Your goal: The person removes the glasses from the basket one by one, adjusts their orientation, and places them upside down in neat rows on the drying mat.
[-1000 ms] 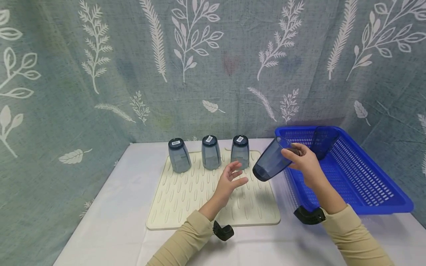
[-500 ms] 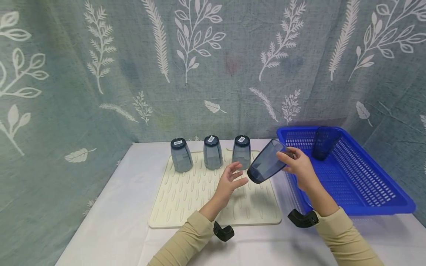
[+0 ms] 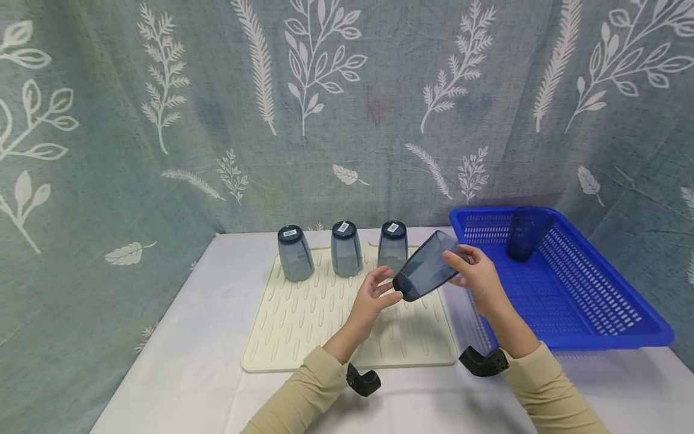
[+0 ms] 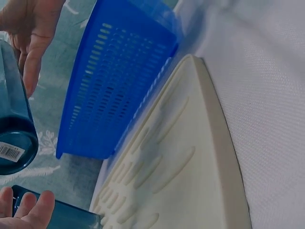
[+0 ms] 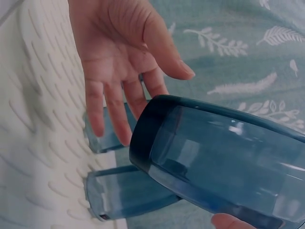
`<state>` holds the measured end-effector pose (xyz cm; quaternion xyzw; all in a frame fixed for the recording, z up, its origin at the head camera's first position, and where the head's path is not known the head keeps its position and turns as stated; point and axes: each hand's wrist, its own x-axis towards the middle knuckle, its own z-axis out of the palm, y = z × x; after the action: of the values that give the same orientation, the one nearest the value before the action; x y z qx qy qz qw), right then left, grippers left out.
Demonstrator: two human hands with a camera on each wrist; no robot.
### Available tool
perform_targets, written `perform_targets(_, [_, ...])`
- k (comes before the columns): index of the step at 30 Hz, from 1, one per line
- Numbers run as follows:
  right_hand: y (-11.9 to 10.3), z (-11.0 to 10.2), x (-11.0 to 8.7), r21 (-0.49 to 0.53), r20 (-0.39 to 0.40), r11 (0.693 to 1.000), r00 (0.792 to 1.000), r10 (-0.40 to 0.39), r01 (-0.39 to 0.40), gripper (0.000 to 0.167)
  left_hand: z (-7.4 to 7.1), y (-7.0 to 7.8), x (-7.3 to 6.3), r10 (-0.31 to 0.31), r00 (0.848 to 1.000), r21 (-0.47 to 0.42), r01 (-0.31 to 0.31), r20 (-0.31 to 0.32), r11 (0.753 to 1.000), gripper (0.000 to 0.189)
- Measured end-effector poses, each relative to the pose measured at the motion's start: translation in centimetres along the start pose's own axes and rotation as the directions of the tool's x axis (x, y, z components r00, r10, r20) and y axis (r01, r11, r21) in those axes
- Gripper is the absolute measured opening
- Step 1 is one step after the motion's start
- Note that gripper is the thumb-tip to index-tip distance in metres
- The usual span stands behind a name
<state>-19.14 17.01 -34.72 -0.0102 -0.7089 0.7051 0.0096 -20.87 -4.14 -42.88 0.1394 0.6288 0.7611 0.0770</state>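
A blue-tinted tumbler [image 3: 428, 268] hangs tilted above the right half of a cream ribbed drying mat [image 3: 303, 328], its dark base pointing left and down. My right hand [image 3: 479, 283] grips it near the rim. My left hand [image 3: 368, 304] is held up by the base with thumb and fingers spread. In the right wrist view the left hand [image 5: 121, 57] shows its palm and relaxed fingers behind the tumbler [image 5: 214, 152]. A barcode label sits on the base of the tumbler [image 4: 14, 119] in the left wrist view, apart from the left fingertips [image 4: 40, 207].
Upside down along the mat's back edge stand a left tumbler [image 3: 296, 256], a middle tumbler [image 3: 346, 250] and a right tumbler [image 3: 393, 244]. A blue plastic basket [image 3: 650, 328] on the right holds another tumbler [image 3: 528, 235]. Behind the white table [image 3: 179, 337] hangs a patterned curtain [image 3: 347, 150].
My right hand has carried the tumbler left and slightly down, away from the basket, bringing its base up to my left hand. The tumbler leans flatter. The left hand has hardly moved.
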Motion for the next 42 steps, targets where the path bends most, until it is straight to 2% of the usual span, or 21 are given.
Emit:
perform_targets(5, [0.4, 0.7, 0.1, 0.095, -0.021, 0.995, 1.0, -0.016, 0.018, 0.065, 0.0, 0.1, -0.2, 0.007, 1.0, -0.006, -0.007, -0.012, 1.0, 0.069])
perform_targets(17, [1.3, 2.0, 0.3, 0.158, -0.031, 0.987, 0.999, -0.008, 0.013, 0.06, -0.1, 0.2, -0.3, 0.005, 1.0, -0.044, -0.005, -0.017, 0.999, 0.067])
perform_targets(24, [1.6, 2.7, 0.2, 0.288, -0.037, 0.955, 0.998, -0.059, 0.067, 0.037, -0.2, 0.6, -0.6, 0.021, 0.999, -0.078, -0.024, -0.03, 0.997, 0.066])
perform_targets(33, [2.5, 3.5, 0.3, 0.381, -0.049, 0.92, 0.996, -0.08, 0.092, 0.025, -0.2, 1.1, -0.6, 0.04, 0.997, -0.134, -0.049, -0.068, 0.99, 0.071])
perform_targets(39, [2.7, 3.9, 0.4, 0.408, -0.033, 0.91, 0.997, -0.068, 0.076, 0.047, -0.1, 1.3, -0.7, 0.058, 0.994, -0.183, -0.075, -0.094, 0.98, 0.073])
perform_targets(42, [2.8, 4.1, 0.4, 0.442, -0.025, 0.894, 0.998, -0.066, 0.07, 0.045, -0.1, 1.4, -0.7, 0.065, 0.994, -0.208, -0.083, -0.09, 0.975, 0.077])
